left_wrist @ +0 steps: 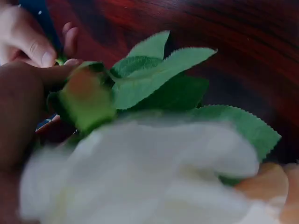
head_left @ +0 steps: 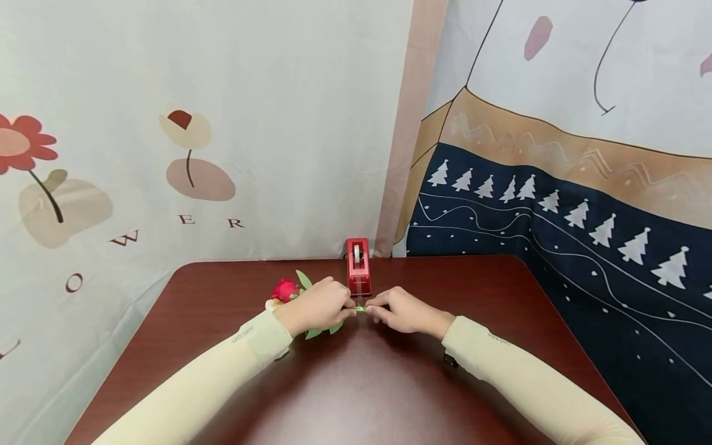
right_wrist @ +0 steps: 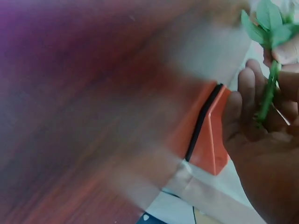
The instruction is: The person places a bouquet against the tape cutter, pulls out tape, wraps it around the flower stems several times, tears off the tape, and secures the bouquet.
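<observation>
The green stem (right_wrist: 268, 95) spans both hands over the table (head_left: 361, 395), just in front of the red tape dispenser (head_left: 358, 272). Left hand (head_left: 324, 305) fingers pinch the stem near its leaves (left_wrist: 156, 77), which are serrated; right hand (head_left: 405, 311) fingers pinch the opposite end. The left forearm and hand partly hide the red flower's (head_left: 285, 290) foliage. The white flower (left_wrist: 140, 163) is blurred and cut off below.

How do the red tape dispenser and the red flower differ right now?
The tape dispenser is boxy and straight-edged, while the red flower is rounded and petalled. The dispenser looks taller in the head view than the flower. The dispenser stands beyond the gap between the left hand and right hand; the flower shows beside the left wrist. Both are red.
</observation>
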`<control>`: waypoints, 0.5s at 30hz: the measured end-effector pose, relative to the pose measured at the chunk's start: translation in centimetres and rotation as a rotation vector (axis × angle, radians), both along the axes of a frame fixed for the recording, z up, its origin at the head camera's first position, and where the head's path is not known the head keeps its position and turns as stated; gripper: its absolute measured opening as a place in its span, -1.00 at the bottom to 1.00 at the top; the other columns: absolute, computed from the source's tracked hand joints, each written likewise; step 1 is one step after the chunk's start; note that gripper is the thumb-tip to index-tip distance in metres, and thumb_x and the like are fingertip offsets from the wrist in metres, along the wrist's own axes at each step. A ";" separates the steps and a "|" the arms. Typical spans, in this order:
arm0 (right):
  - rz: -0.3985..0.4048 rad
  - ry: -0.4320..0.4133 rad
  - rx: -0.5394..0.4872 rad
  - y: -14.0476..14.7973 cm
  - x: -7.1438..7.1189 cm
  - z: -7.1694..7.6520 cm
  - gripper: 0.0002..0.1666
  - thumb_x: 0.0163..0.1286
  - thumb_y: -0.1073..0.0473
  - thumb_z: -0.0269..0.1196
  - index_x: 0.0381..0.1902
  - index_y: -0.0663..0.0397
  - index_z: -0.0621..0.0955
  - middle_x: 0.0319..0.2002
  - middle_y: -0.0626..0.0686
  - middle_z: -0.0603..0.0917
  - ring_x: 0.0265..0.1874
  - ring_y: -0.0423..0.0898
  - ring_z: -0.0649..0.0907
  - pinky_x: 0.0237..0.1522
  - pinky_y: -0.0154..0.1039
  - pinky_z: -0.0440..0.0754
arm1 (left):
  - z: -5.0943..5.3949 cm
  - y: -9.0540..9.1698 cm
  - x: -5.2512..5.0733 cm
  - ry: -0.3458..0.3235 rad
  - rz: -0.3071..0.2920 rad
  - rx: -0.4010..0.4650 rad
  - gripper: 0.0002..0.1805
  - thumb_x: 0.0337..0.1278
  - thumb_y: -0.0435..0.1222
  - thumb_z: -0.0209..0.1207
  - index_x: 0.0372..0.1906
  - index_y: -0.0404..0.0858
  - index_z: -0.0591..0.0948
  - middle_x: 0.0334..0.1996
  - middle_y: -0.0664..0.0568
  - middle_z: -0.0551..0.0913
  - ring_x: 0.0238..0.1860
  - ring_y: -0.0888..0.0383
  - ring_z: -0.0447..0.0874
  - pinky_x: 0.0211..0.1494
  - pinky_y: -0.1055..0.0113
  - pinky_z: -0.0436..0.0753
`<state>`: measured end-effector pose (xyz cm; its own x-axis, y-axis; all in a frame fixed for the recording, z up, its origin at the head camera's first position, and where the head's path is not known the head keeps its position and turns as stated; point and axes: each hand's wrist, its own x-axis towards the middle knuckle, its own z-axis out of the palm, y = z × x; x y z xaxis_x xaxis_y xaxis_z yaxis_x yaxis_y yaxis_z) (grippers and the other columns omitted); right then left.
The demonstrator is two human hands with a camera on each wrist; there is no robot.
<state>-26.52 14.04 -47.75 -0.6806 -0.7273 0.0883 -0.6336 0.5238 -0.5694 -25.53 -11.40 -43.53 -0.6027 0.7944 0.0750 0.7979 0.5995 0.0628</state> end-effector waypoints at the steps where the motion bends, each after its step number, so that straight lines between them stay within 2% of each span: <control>1: -0.003 -0.028 0.001 0.0 -0.2 0.2 -0.71 0.73 0.09 0.23 0.08 0.03 0.84 -0.39 -0.01 0.80 -0.45 -0.32 0.61 -0.32 -0.35 0.66 | 0.1 0.0 0.1 0.053 -0.011 -0.022 -0.81 0.46 -0.16 0.43 -0.35 -0.07 0.85 -0.48 0.17 0.76 -0.34 0.19 0.74 -0.10 0.15 0.57; 4: -0.010 -0.134 0.014 0.2 -0.9 0.5 -0.69 0.74 0.04 0.23 0.07 0.03 0.85 -0.41 -0.02 0.81 -0.46 -0.26 0.66 -0.31 -0.32 0.68 | 0.2 0.1 0.3 0.177 -0.042 -0.070 -0.80 0.45 -0.13 0.44 -0.37 -0.04 0.81 -0.43 0.15 0.76 -0.25 0.12 0.77 -0.12 0.17 0.49; 10: 0.026 -0.357 0.020 0.4 -2.4 1.6 -0.57 0.77 -0.02 0.16 0.01 0.13 0.85 -0.37 0.03 0.85 -0.36 -0.07 0.77 -0.17 -0.20 0.78 | 0.1 0.2 0.7 0.319 -0.059 -0.090 -0.79 0.43 -0.12 0.44 -0.38 -0.03 0.79 -0.39 0.15 0.76 -0.22 0.11 0.71 -0.04 0.20 0.46; 15: 0.018 -0.497 0.003 0.3 -3.5 2.1 -0.49 0.79 -0.04 0.11 -0.03 0.19 0.85 -0.35 0.08 0.86 -0.39 -0.14 0.77 -0.17 -0.15 0.82 | 0.0 0.3 0.7 0.439 -0.098 -0.092 -0.85 0.41 -0.16 0.44 -0.36 -0.01 0.83 -0.37 0.18 0.79 -0.22 0.14 0.70 -0.03 0.21 0.45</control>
